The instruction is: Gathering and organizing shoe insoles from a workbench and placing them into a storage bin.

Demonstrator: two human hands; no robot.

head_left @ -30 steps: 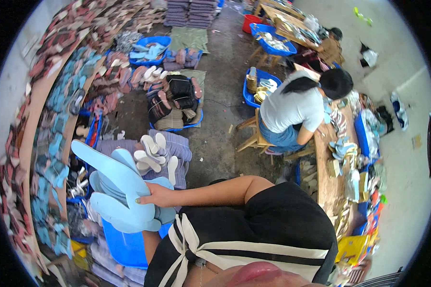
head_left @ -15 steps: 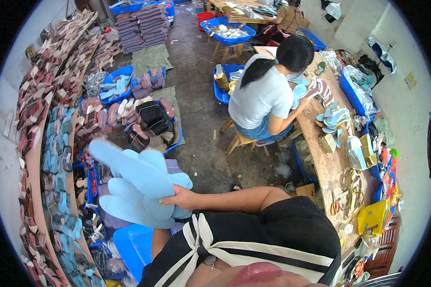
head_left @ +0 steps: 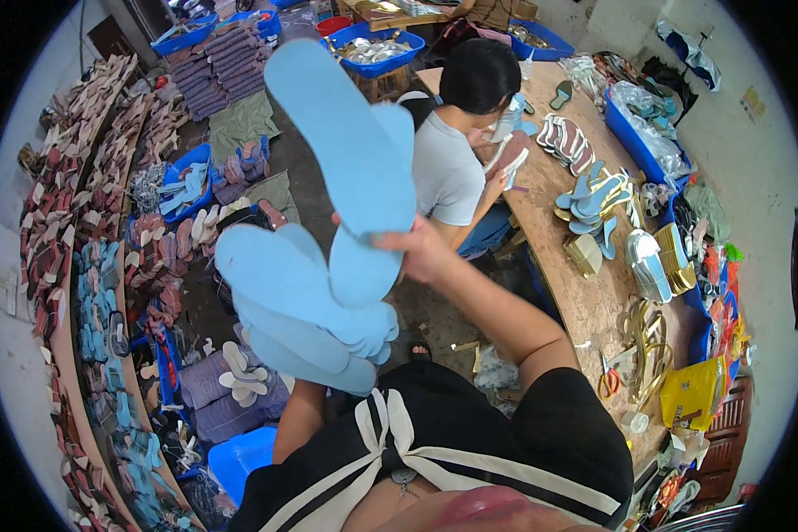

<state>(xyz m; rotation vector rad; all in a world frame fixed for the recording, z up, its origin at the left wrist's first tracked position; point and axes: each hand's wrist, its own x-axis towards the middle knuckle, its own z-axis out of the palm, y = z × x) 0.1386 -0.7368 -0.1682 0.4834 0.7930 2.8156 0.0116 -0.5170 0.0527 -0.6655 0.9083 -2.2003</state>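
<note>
Light-blue insoles (head_left: 301,270) spread out like a fan in front of my body. My right hand (head_left: 417,250), thumb on top, grips the upper insoles (head_left: 350,146), which stand up and away from the lower ones. Behind the lower fan goes my left forearm (head_left: 300,421); the left hand bears that bunch from below, its fingers hidden by the insoles.
At the right, a seated person (head_left: 448,160) handles a sandal at a long wooden table (head_left: 559,257) with slippers, straps and scissors (head_left: 608,381). Racks (head_left: 106,355) crowded with soles run along the left. A blue tub (head_left: 239,461) stands low beside me.
Both hands have brought the insoles up and rightward. My right hand has lifted the upper insoles apart from the fan. The seated person now holds a sandal higher.
</note>
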